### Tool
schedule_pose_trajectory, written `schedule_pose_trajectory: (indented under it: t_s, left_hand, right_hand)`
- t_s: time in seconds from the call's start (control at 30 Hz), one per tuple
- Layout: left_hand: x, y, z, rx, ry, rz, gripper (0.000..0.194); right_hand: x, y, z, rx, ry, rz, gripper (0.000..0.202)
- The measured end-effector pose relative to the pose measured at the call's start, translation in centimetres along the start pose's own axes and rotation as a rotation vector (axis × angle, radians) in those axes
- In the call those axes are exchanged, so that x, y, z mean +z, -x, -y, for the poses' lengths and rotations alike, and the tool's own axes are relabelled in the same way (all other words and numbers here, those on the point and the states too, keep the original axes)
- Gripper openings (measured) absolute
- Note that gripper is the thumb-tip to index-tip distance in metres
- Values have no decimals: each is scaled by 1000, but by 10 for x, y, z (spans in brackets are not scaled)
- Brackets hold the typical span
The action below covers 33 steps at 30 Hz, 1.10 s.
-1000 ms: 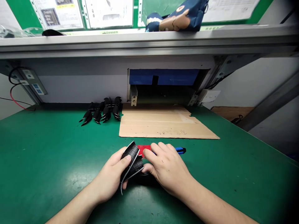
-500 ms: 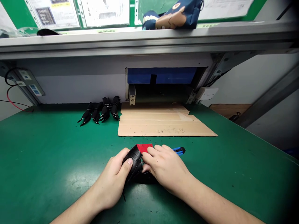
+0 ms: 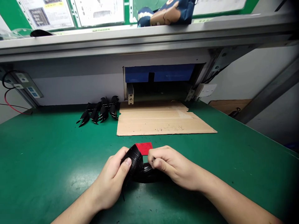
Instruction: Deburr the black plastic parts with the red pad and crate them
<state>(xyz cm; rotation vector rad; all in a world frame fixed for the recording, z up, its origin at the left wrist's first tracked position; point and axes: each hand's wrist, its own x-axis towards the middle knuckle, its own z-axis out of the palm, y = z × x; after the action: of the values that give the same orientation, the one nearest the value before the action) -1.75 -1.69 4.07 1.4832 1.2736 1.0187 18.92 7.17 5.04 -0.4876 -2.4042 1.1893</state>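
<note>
Black curved piece (image 3: 133, 159) gripped in left hand (image 3: 111, 179), lower centre of frame.
Surface slightly glossy, grid-lined; right hand (image 3: 174, 167) curled nearby, cannot tell whether grasping anything.

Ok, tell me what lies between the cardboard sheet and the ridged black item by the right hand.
The head view shows a flat red rectangular piece there, with green tabletop showing on either side of it.
</note>
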Motion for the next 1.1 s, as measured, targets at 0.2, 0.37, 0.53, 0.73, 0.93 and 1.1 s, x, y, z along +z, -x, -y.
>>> schedule_pose_trajectory:
  t_s: [0.2, 0.37, 0.53, 0.73, 0.93, 1.1]
  left_hand:
    - [0, 0, 1, -38, 69, 6, 29]
    - [1, 0, 1, -44, 74, -15, 29]
    - [1, -2, 4, -42, 54, 6, 30]
    - [-2, -4, 2, -73, 109, -17, 27]
    - [0, -6, 3, -56, 288, 123, 33]
    - [-3, -3, 8, -110, 377, 169, 50]
  right_hand:
    - [1, -2, -5, -97, 230, -224, 42]
    - [11, -2, -6, -261, 400, -218, 33]
    - [14, -4, -1, -262, 307, -122, 27]
    - [-1, -1, -5, -20, 321, -504, 44]
    - [8, -2, 1, -224, 746, -298, 39]
    - [27, -8, 1, -361, 873, -79, 28]
